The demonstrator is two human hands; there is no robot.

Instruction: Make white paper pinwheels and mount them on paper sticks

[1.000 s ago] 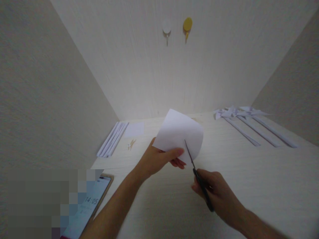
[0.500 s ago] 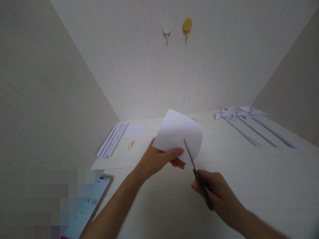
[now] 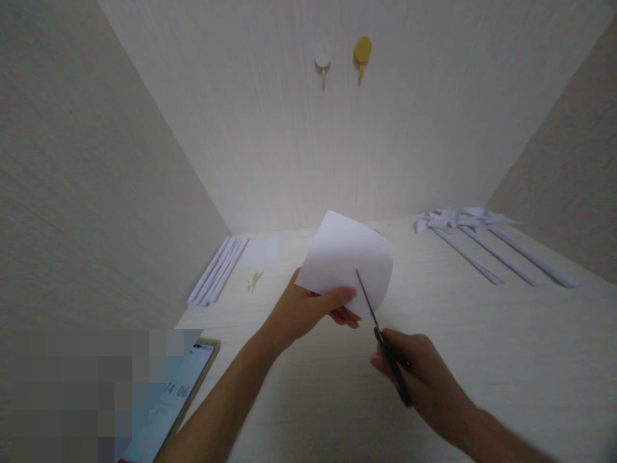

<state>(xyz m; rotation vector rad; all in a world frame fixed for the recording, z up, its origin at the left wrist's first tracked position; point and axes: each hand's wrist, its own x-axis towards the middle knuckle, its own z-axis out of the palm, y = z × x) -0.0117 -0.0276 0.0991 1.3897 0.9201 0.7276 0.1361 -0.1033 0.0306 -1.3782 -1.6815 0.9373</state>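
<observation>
My left hand (image 3: pixel 318 308) grips a white sheet of paper (image 3: pixel 347 247) by its lower edge, thumb on top and fingers underneath. The paper is held above the table and bends down at its right side. In my right hand (image 3: pixel 414 363) is a pair of scissors (image 3: pixel 396 370) with dark handles. A narrow blade reaches up over the lower right part of the sheet, its tip near the middle of the paper. The blades look closed or nearly so; the other blade cannot be made out.
Several rolled paper sticks (image 3: pixel 216 271), a flat paper square (image 3: pixel 260 252) and small sticks (image 3: pixel 254 280) lie at left. A phone (image 3: pixel 180 386) sits front left. Paper pinwheels (image 3: pixel 448 218) on sticks rest at back right. White (image 3: pixel 322 56) and yellow hooks (image 3: pixel 362 50) are on the back wall.
Almost nothing differs. The right side of the paper has shifted very slightly to the right; both hands and the scissors keep their places.
</observation>
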